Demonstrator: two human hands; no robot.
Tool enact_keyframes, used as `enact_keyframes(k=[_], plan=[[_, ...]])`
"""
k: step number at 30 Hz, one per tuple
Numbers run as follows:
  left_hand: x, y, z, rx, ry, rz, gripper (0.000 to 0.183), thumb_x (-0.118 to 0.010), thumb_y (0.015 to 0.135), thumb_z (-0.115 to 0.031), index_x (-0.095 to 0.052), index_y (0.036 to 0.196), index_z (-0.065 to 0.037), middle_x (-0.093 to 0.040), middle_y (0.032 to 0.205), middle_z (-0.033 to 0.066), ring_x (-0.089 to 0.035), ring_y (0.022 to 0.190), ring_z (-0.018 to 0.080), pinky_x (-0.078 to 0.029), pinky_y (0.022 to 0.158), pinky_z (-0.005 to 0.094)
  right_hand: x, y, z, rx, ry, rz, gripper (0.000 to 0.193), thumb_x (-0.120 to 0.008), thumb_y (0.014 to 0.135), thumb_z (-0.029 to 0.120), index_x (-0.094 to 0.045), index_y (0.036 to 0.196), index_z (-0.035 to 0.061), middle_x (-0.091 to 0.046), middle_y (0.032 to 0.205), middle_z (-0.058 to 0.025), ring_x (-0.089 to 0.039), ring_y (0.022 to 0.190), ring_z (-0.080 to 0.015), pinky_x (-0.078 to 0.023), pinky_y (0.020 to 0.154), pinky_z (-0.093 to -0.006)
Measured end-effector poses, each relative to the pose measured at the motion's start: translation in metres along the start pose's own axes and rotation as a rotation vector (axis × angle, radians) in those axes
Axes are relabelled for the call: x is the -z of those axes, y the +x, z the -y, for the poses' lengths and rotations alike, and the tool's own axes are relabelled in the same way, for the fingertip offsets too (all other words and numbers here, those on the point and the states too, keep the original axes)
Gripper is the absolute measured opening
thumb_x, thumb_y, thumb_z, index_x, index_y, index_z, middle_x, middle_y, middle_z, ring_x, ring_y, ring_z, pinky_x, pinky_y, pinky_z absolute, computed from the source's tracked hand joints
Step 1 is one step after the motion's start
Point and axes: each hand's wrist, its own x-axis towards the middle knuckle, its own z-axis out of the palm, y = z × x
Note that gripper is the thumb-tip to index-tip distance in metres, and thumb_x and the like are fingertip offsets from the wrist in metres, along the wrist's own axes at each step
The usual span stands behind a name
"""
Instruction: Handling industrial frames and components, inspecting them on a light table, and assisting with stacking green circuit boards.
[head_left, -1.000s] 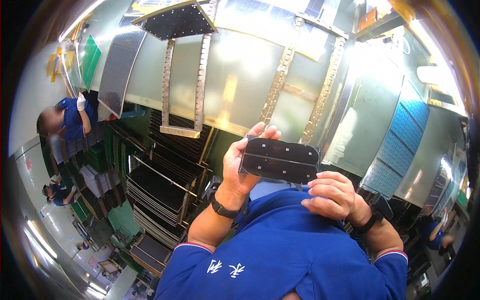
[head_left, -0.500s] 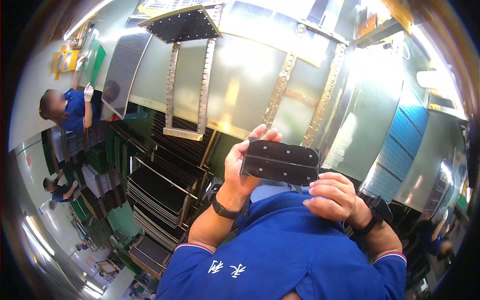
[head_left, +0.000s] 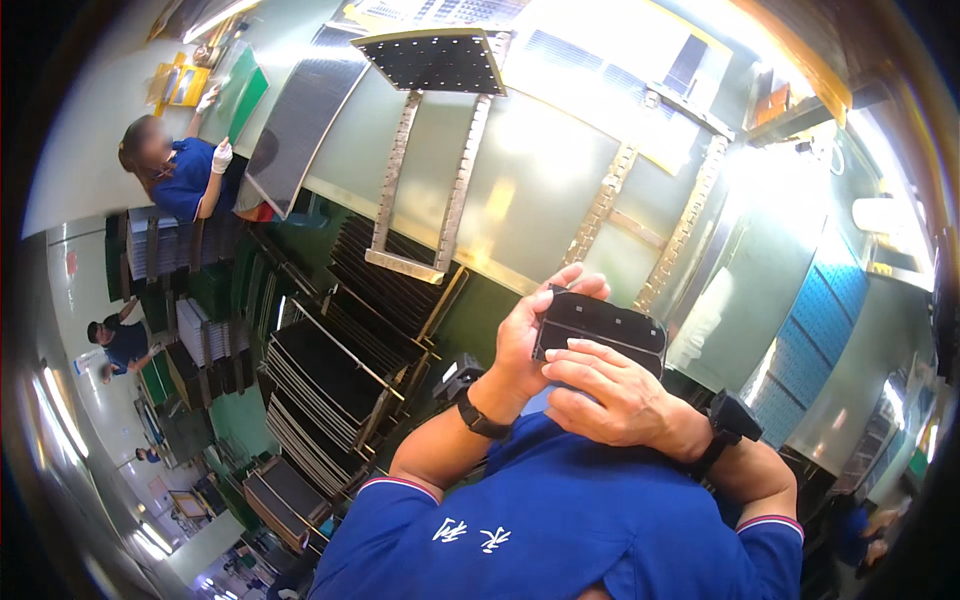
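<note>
A flat black panel [head_left: 610,318] with rounded corners, small pale square marks and a line along its middle is held in front of my chest. My left hand [head_left: 523,335] is closed round its left end, thumb on the near side and fingertips at the far edge. Across the panel's near half lies my right hand [head_left: 605,390], its fingers stretched out and pointing left over the surface. That hand hides the near right part of the panel.
A black board with white dots [head_left: 430,62] rests on metal chain rails [head_left: 460,190] at the far left. More rails [head_left: 690,205] stand ahead. Racks of stacked panels [head_left: 320,370] fill the left, where a co-worker [head_left: 185,180] handles a green sheet [head_left: 245,95]. A blue patterned sheet [head_left: 810,330] lies at right.
My right hand has moved left from the panel's right end onto its face. The left hand keeps its grip. The whole view has shifted, and the surroundings appear farther right.
</note>
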Motion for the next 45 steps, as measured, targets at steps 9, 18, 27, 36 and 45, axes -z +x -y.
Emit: enact_keyframes(k=[9, 18, 27, 36, 45], plan=[[0.002, 0.000, 0.002, -0.025, 0.096, 0.005, 0.050, -0.039, 0.090, -0.022, -0.035, 0.135, -0.001, -0.051, 0.129, 0.0196, -0.044, 0.125, 0.0306, -0.035, 0.106, 0.0441, -0.008, 0.005, -0.007, -0.041, 0.032, 0.013, 0.026, -0.073, 0.069, 0.013, -0.059, 0.089, 0.0048, -0.058, 0.105, -0.0132, -0.059, 0.101, -0.0285, -0.046, 0.094, -0.0447], [0.001, -0.001, 0.002, -0.051, 0.147, 0.034, 0.050, -0.037, 0.093, -0.022, -0.035, 0.138, 0.001, -0.050, 0.131, 0.0202, -0.048, 0.123, 0.0304, -0.036, 0.105, 0.0415, 0.004, 0.002, -0.002, 0.013, -0.005, -0.046, 0.027, -0.072, 0.070, 0.015, -0.060, 0.091, 0.0049, -0.059, 0.104, -0.0122, -0.059, 0.098, -0.0289, -0.048, 0.091, -0.0408], [-0.035, -0.010, -0.020, -0.078, 0.071, 0.197, 0.048, -0.036, 0.090, -0.018, -0.036, 0.133, 0.001, -0.048, 0.131, 0.0235, -0.041, 0.128, 0.0364, -0.031, 0.109, 0.0482, 0.084, -0.027, 0.001, -0.562, -0.163, 0.072, 0.094, -0.081, 0.064, 0.048, -0.041, 0.129, -0.0059, -0.045, 0.130, -0.0224, -0.043, 0.121, -0.0392, -0.036, 0.103, -0.0431], [-0.066, -0.009, -0.032, -0.033, 0.064, 0.290, 0.051, -0.038, 0.088, -0.019, -0.035, 0.135, 0.000, -0.044, 0.135, 0.0240, -0.036, 0.131, 0.0369, -0.027, 0.111, 0.0506, 0.111, -0.030, 0.013, -0.499, -0.184, 0.094, 0.093, -0.081, 0.064, 0.049, -0.044, 0.128, -0.0075, -0.051, 0.123, -0.0244, -0.049, 0.118, -0.0375, -0.039, 0.100, -0.0415], [-0.082, -0.015, -0.030, -0.053, 0.135, 0.356, 0.049, -0.045, 0.088, -0.024, -0.042, 0.132, -0.002, -0.047, 0.133, 0.0232, -0.038, 0.130, 0.0369, -0.026, 0.111, 0.0507, 0.122, -0.029, 0.029, -0.375, -0.248, 0.027, 0.083, -0.081, 0.065, 0.040, -0.046, 0.126, -0.0045, -0.053, 0.121, -0.0224, -0.052, 0.112, -0.0366, -0.042, 0.096, -0.0422]])
